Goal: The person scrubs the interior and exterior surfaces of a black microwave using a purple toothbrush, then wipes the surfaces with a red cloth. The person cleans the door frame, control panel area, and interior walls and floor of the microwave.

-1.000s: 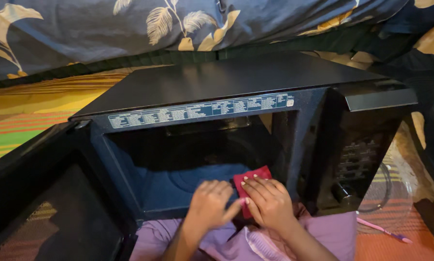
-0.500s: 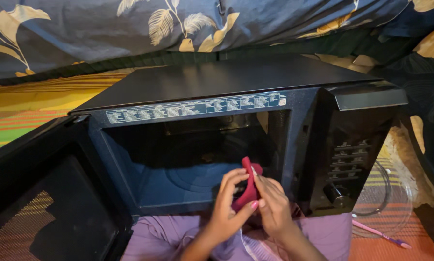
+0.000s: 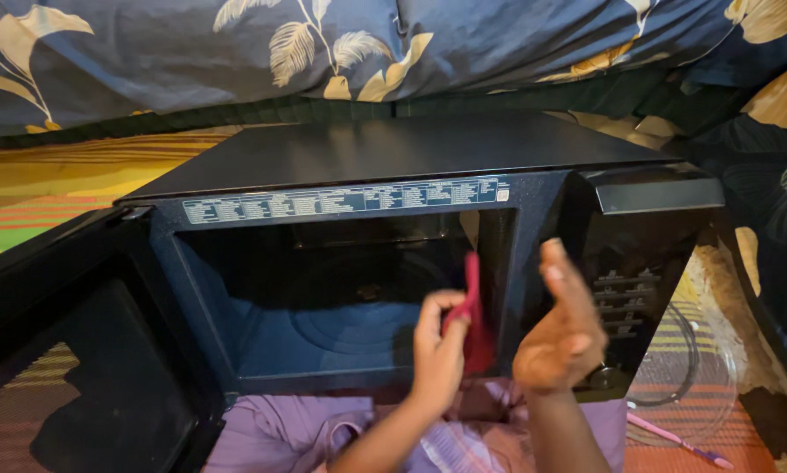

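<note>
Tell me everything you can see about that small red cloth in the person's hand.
The red cloth is a small, soft-looking piece of fabric, plain deep red with no pattern visible. It is pinched in the left hand and stands roughly upright, one narrow edge pointing up, the lower part bunched against the fingers. It is held in front of the open black microwave, near the right side of the opening. The right hand is raised beside it, open, not touching it.

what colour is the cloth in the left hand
Red; the cloth pinched in the left hand shows best in the head view.
</note>
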